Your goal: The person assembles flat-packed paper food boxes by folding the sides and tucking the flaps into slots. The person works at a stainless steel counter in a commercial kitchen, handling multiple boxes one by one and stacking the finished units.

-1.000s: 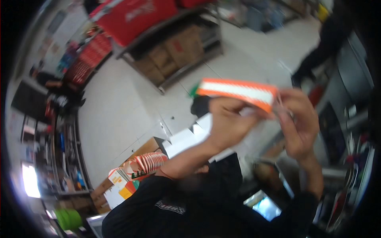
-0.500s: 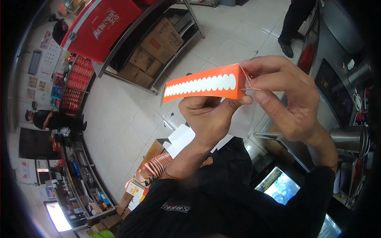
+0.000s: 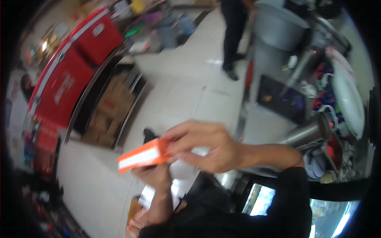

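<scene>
So the orange-and-white carton [image 3: 143, 156] has dropped lower and turned flatter than half a second back. Right hand [image 3: 208, 150] grips its end from 3 o'clock, left hand [image 3: 155, 177] props it from 6, probably to steady it, though it's blurry. Red panels [image 3: 65, 75] sit at 10 o'clock over brown cardboard boxes [image 3: 109, 115].

Light: I see even, bright indoor light on the pale floor [image 3: 186, 91].
Glare: the lit screen [image 3: 260, 200] at lower right blows out white.
Blur: motion smear softens everything, my hands included.
Edges: fisheye bends lines; corners fall black.
</scene>
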